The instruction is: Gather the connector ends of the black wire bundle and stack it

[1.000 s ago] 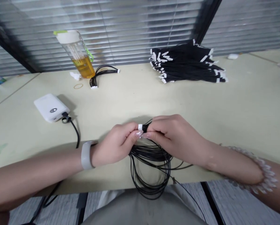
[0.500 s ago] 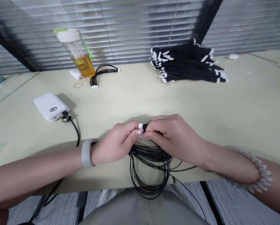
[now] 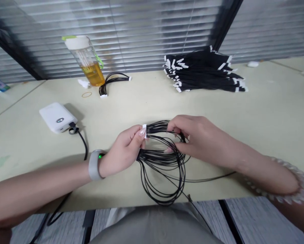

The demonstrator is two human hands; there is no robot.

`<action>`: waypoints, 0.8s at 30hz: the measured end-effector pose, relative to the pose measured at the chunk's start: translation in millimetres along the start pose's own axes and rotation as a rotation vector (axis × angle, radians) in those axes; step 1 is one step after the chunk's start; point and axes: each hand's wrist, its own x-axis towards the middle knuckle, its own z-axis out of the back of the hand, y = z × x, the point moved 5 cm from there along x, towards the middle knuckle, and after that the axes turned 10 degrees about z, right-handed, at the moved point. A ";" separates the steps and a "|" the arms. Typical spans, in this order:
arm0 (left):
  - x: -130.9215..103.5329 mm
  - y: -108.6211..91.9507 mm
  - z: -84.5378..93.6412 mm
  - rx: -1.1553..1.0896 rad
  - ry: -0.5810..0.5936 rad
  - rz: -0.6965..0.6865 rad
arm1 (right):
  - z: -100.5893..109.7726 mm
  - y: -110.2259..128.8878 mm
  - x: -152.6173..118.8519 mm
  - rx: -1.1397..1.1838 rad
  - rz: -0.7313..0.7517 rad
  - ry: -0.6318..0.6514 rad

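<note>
A coil of thin black wires (image 3: 164, 169) lies on the pale green table (image 3: 268, 112) near its front edge. My left hand (image 3: 123, 150), with a grey wristband, pinches the white connector (image 3: 144, 130) at one end of the wires. My right hand (image 3: 202, 139) grips the black wire strands a short way to the right of the connector, fingers curled around them. The loops hang down over the table edge toward my lap.
A stack of finished black wire bundles with white connectors (image 3: 205, 73) sits at the back right. At the back left stand a bottle with yellow liquid (image 3: 87, 61), a small wire bundle (image 3: 111, 83) and a rubber band (image 3: 86, 95). A white power bank (image 3: 57, 117) with a cable lies left.
My hands were pinched together at the connector. Now they have drawn apart, the right hand sliding right along the wires, and the strands are spread between them.
</note>
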 end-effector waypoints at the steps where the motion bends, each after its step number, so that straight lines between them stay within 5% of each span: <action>1: 0.3 0.5 0.4 0.003 -0.024 0.027 | 3.2 5.2 -1.0 -0.039 0.020 -0.041; 4: 0.8 1.7 1.7 0.010 -0.080 0.086 | 18.2 23.0 -8.3 -0.191 0.045 -0.237; 6: 0.7 1.5 2.5 0.006 -0.097 0.093 | 21.7 31.7 -13.5 -0.256 0.041 -0.258; 12: -1.8 2.6 6.1 -0.050 -0.161 0.121 | -13.6 27.6 -15.0 0.108 -0.047 0.279; 24: -0.7 3.3 8.6 -0.086 -0.174 0.087 | -21.6 32.1 -16.5 0.284 -0.047 0.399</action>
